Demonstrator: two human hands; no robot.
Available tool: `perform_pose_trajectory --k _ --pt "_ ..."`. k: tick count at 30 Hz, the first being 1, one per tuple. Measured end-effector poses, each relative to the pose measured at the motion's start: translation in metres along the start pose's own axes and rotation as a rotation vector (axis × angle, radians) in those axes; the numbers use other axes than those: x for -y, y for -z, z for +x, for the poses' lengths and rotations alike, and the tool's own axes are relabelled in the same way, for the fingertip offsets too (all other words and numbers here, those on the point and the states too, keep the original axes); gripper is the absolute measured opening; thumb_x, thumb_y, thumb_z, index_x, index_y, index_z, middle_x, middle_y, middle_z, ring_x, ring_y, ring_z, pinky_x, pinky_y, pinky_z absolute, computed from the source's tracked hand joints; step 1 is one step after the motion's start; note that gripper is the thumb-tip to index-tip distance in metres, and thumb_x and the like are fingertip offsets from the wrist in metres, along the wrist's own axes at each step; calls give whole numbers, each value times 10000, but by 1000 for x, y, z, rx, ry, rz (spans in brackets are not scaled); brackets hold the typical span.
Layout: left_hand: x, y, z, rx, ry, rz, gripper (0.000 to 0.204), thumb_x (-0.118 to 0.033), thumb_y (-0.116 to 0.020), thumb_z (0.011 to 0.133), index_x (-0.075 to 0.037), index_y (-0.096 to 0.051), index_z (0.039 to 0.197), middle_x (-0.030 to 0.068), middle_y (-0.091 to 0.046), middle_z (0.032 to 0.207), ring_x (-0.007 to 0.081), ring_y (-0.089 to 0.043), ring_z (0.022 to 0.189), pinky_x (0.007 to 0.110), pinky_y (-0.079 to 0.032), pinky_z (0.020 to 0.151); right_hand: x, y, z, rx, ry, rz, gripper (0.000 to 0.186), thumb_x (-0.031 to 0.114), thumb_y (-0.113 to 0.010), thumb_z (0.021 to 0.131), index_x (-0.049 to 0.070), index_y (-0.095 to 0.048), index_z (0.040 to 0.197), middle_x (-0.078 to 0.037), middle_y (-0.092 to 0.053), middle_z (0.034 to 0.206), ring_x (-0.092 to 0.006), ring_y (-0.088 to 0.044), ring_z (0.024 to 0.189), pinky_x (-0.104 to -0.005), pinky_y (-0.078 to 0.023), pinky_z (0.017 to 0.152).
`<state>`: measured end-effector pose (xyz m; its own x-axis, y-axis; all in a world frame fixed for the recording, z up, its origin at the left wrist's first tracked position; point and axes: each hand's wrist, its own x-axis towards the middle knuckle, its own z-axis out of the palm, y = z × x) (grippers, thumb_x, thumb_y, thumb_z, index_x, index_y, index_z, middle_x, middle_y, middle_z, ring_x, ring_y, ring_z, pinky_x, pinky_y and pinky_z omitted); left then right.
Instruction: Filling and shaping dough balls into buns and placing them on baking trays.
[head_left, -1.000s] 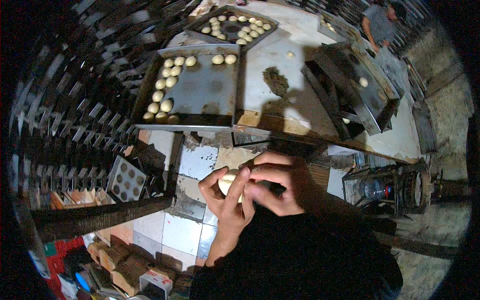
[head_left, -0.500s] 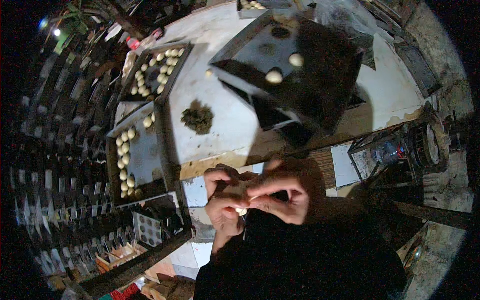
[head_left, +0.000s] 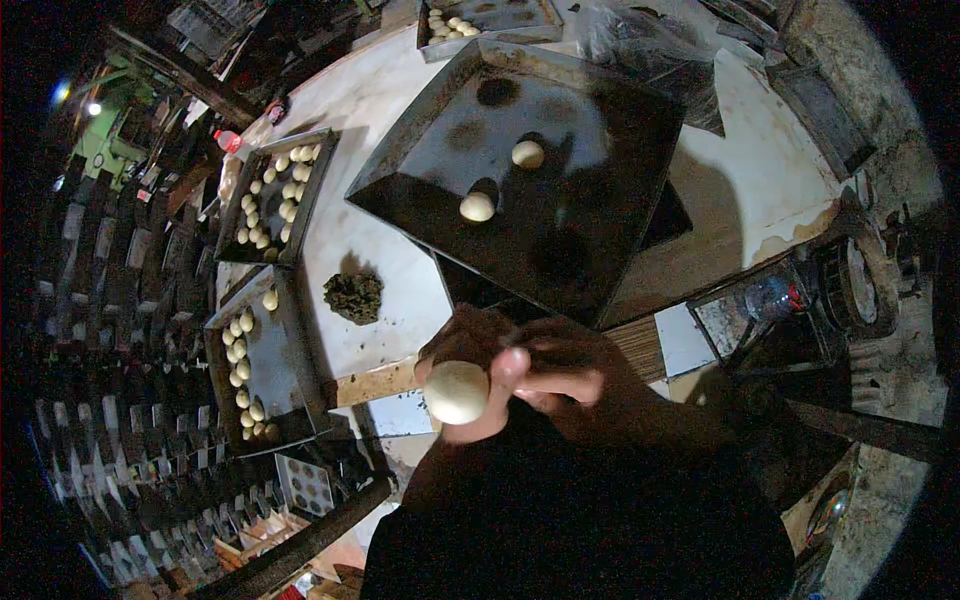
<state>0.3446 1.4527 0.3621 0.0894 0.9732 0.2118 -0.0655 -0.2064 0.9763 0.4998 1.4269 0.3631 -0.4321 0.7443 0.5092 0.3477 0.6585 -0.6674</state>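
Dough ball is held at the lower centre of the frame, against the left hand, by which it is grasped. The right hand is brought up beside it with its fingers curled; whether dough is also pinched by that hand cannot be told.

Progress is assessed by tray. On the large tray, at the upper centre, two balls are set apart from each other; this tray is judged to be at an early stage (dark round marks are also visible on its surface). On the left tray, balls are lined up mostly along the left side, so this tray is judged to be part-filled. On the smaller-looking tray above it, a denser loose grouping is seen. A further tray is positioned at the top edge, with balls gathered toward its left end. The held ball is not placed on any tray.

Several details are obscured. The left fingers are lost in shadow behind the ball, and the right fingertips are softened by blur. The lower right of the large tray is darkened by shadow, and the top tray is cut off by the frame. The dark clump, left of centre, cannot be identified.
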Motion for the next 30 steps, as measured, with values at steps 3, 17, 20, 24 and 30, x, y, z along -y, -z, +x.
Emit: perform_pose_trajectory --k 3,17,20,24,30 --pt "49 8 -5 9 -41 460 277 -175 -714 807 -12 -588 992 94 -605 952 192 -567 829 298 -463 732 5 -6 -10 -289 -177 -3 307 32 -641 803 39 -582 1104 -185 -548 1185 -285 -556 1084 -355 -506 825" --pt "76 68 -8 288 393 -141 594 -30 -734 751 -63 -448 1270 10 -510 869 99 -522 780 228 -446 664 -86 22 34 132 -590 -109 364 188 -564 895 16 -480 1204 -186 -514 1210 -320 -531 1089 -424 -436 930" --pt "59 128 -13 169 317 -27 490 18 -687 736 -63 -501 1182 -14 -488 855 91 -493 789 217 -428 713 -101 13 35 506 -415 -535 448 149 -548 900 38 -407 1310 -208 -433 1309 -338 -463 1191 -398 -390 995" --pt "91 202 -53 -130 376 -330 360 94 -587 784 -38 -524 1113 17 -543 903 98 -527 819 219 -455 745 -102 7 43 571 -227 -666 515 147 -536 908 54 -337 1374 -200 -358 1382 -329 -400 1247 -396 -346 1031" --pt "93 357 -94 -352 102 887 524 -33 -696 580 -31 -596 1094 210 -593 1079 380 -500 1090 439 -328 1016 -37 -18 85 -205 -265 -877 399 179 -505 920 21 -469 1285 -172 -471 1290 -288 -506 1074 -427 -372 977"
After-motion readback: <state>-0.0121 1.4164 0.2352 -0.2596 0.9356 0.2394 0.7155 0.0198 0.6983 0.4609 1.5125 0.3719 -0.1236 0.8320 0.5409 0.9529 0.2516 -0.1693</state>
